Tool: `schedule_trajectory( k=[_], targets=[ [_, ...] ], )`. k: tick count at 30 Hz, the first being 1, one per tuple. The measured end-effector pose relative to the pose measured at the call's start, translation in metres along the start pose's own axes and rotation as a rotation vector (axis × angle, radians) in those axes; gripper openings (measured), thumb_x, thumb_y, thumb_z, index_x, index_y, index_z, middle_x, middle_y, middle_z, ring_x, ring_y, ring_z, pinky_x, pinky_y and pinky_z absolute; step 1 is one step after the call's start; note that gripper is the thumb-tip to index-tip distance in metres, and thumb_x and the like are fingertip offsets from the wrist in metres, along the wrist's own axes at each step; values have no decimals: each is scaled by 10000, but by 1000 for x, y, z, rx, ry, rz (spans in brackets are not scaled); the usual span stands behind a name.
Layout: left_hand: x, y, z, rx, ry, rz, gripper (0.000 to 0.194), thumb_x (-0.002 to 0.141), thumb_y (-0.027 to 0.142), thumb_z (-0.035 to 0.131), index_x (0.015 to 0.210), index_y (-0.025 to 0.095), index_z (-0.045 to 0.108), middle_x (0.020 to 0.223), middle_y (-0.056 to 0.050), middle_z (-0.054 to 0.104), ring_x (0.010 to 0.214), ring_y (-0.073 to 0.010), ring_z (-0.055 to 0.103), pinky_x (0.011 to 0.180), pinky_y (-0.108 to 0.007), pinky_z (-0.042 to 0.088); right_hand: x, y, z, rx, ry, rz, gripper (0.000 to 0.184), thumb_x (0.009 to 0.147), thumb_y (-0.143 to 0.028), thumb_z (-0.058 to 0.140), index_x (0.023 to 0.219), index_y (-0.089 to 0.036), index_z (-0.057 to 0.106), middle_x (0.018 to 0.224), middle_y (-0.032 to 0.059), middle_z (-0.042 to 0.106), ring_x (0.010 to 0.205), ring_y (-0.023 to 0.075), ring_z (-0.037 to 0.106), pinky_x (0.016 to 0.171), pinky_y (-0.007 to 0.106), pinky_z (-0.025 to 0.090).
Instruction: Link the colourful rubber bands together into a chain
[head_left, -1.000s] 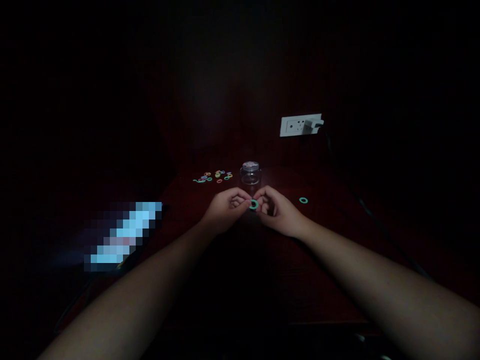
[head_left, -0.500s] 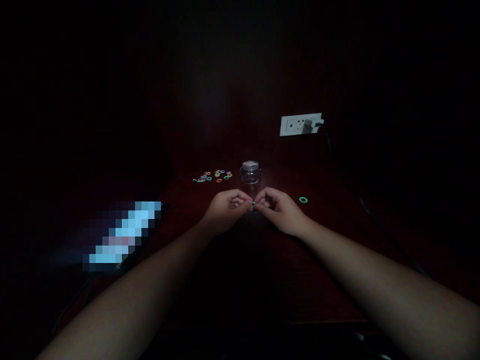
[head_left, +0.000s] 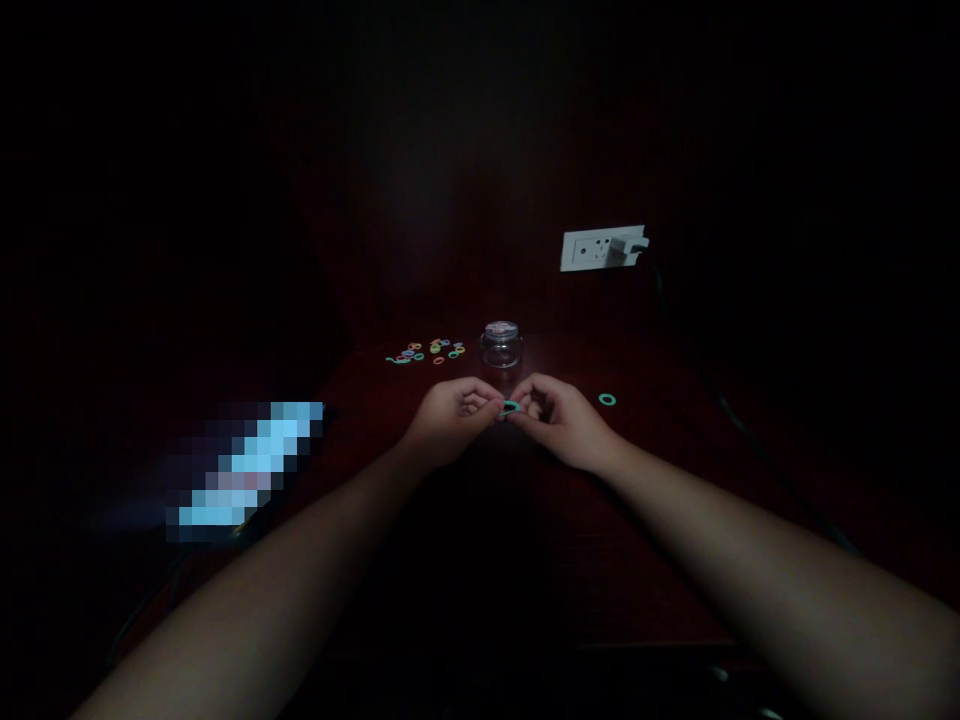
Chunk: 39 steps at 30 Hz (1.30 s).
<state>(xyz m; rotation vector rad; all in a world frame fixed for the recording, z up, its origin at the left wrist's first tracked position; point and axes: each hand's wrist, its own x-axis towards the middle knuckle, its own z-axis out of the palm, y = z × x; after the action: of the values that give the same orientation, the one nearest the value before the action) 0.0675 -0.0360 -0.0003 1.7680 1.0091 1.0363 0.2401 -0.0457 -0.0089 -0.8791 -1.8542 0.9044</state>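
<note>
A small green hair tie (head_left: 515, 408) shows as an open loop between my two hands, in the middle of the view. My left hand (head_left: 459, 415) pinches its left side between thumb and fingertips. On the other side, my right hand (head_left: 559, 418) has its closed fingertips at the loop's right edge. Just beyond the hands stands a clear glass jar (head_left: 501, 350) with a patterned lid. Another green hair tie (head_left: 607, 400) lies flat on the dark red table to the right of my right hand.
Several coloured hair ties (head_left: 435, 349) lie scattered left of the jar. A lit, pixelated screen (head_left: 255, 470) is at the left, near my left forearm. A white wall socket (head_left: 592, 250) with a plug is at the back right. A dark cable (head_left: 780, 475) runs along the right.
The green hair tie was mostly hidden between my fingertips and now shows as a rounded open loop. My hands have stayed nearly in the same place.
</note>
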Motion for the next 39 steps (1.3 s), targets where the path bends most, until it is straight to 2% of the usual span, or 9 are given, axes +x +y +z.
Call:
schedule_trajectory(
  k=[8,12,17,22,39],
  targets=[
    [-3,4,0,27,-52,21,214,741,297,572,830,104,597,734,-57,648,621,-102,582,586,-223,473,1,2,-2,-87,23,4,161,730,-294,572,790,-145,564,630,-2,522,523,76,399,467,200,307],
    [-4,5,-3,97,-78,58,228,739,296,575,870,110,599,731,-47,631,590,-84,550,535,-192,440,2,0,-2,-76,33,15,156,739,-299,559,776,-148,560,628,-2,520,530,82,405,471,202,310],
    [-4,3,-3,153,-44,122,258,729,290,589,927,125,591,749,-35,607,593,-71,516,507,-169,402,2,0,-2,-95,48,14,186,744,-329,554,767,-145,568,638,0,515,547,88,409,502,213,328],
    [-4,5,-3,150,-38,126,254,740,284,578,941,128,589,765,-36,611,593,-67,514,514,-166,403,2,3,-2,-96,42,23,219,748,-362,547,772,-146,575,625,-4,510,539,88,407,498,213,322],
    [-3,3,-3,240,-17,118,202,735,288,585,836,116,614,719,-35,632,554,-61,515,476,-151,403,2,1,0,-64,27,42,167,723,-298,562,784,-142,567,603,-17,494,497,74,380,458,203,293]
  ],
)
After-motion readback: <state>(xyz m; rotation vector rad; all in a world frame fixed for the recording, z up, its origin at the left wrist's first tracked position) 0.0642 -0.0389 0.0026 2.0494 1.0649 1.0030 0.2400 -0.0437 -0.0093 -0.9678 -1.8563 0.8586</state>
